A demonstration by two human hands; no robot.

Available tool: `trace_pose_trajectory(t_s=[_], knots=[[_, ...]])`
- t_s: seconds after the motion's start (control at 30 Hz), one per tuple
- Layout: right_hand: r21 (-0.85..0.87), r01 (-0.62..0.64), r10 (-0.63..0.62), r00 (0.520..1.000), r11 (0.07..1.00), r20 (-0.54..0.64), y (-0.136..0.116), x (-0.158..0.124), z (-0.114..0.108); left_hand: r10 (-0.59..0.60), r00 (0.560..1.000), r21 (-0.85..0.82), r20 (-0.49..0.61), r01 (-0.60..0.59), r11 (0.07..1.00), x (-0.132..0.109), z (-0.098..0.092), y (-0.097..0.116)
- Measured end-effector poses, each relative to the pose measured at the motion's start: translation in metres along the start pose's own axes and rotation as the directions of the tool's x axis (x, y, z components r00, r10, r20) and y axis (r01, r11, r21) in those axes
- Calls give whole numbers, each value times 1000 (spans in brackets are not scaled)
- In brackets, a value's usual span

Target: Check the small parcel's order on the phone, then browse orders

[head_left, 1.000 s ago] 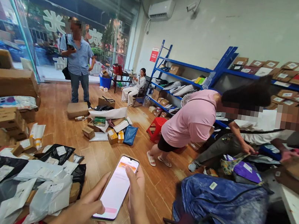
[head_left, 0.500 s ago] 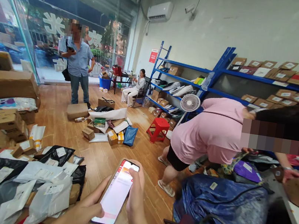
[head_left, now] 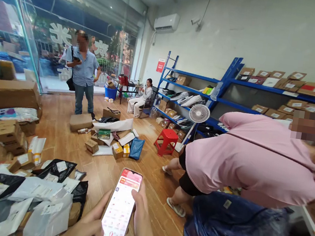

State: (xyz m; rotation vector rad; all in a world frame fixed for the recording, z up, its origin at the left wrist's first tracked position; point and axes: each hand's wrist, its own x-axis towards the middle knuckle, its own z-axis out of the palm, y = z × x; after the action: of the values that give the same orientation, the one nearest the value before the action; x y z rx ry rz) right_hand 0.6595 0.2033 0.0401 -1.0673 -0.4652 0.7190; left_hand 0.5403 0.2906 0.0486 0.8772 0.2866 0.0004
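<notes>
A smartphone [head_left: 118, 210] with a lit screen is held upright between my two hands, low in the middle of the head view. Its screen has a red band at the top and rows of small icons on white. My left hand [head_left: 94, 219] grips the lower left side, thumb over the bottom left edge. Along the right side lies my right hand [head_left: 140, 210], its thumb at the upper right edge of the screen. The fingers behind the phone are mostly hidden.
Parcels and bags [head_left: 44, 199] pile up at left; another heap [head_left: 113, 135] lies mid-floor. A red stool [head_left: 166, 142] and fan [head_left: 199, 114] stand before blue shelves [head_left: 193, 76]. A person in pink [head_left: 249, 155] bends over a blue sack [head_left: 235, 228]. Two people are farther back.
The phone's screen has changed from a mostly blank page to rows of icons. My right thumb has shifted from the screen's top to its right edge. The person in pink has moved right.
</notes>
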Motion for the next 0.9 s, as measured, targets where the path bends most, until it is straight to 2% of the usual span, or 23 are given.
trace_pose_trajectory(t_s=[0.1,0.2,0.3,0.4,0.53,0.67,0.9], knots=[[-61,-51,61,981,997,182,2,-9,-6,27,997,63,-73,-22,998,-3,4,7],[-36,-53,61,961,998,271,3,-15,-8,87,991,123,-105,-74,990,-3,4,11],[12,-64,59,963,998,262,5,-18,-7,125,985,140,-116,-109,984,-1,4,11],[35,-91,80,967,995,243,7,-19,-5,105,987,152,-118,-87,985,-1,5,10],[25,-81,73,971,996,226,11,-19,-6,125,988,89,-90,-117,989,0,6,8],[-12,-79,80,977,997,196,14,-18,-6,126,978,94,-169,-111,989,4,4,4],[-27,-82,86,978,996,192,13,-18,-6,156,983,-11,-95,-158,987,4,-1,2]])
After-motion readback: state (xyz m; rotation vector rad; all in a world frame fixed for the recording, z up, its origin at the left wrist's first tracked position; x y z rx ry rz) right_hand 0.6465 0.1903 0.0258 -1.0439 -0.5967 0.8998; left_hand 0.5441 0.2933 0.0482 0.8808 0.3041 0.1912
